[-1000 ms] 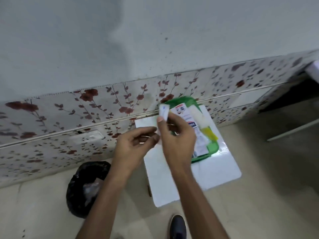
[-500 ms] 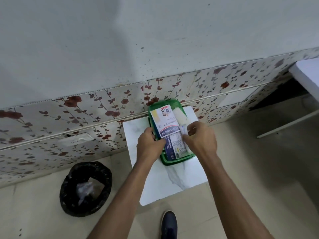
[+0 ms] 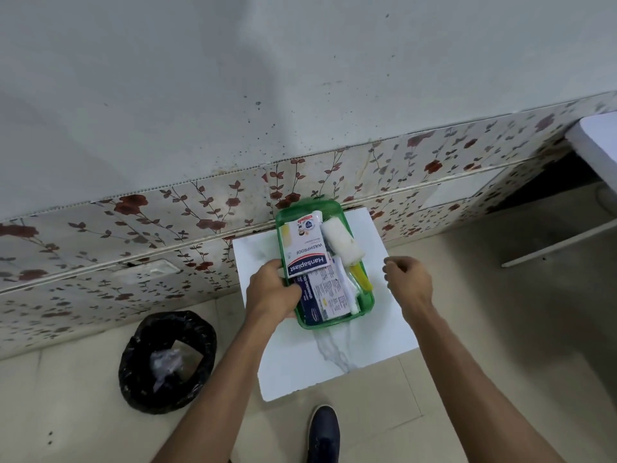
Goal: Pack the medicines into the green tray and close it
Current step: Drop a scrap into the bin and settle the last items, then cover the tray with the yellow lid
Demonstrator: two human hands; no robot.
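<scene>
The green tray [image 3: 366, 304] lies open on a white marble-look board [image 3: 334, 362], its far end against the wall. Inside lie a white and blue plaster packet [image 3: 305, 247], a darker dressing packet [image 3: 325, 295] under it, a white bandage roll [image 3: 340, 243] and a yellow item [image 3: 362, 279]. My left hand [image 3: 272, 290] grips the tray's left rim, thumb over the edge onto the packets. To the right of the tray, not touching it, my right hand [image 3: 409, 279] hovers with its fingers loosely curled and nothing in it. No lid is visible.
A bin lined with a black bag [image 3: 167, 360] stands on the floor to the left. A floral-tiled wall [image 3: 167, 222] runs behind the board. My dark shoe [image 3: 323, 436] is below it. A white table edge [image 3: 597, 142] and its leg are at the far right.
One second ago both hands held a small sachet above the tray. It went into the tray; my right hand has since pulled away to the right, empty, while the left stays on the tray's rim.
</scene>
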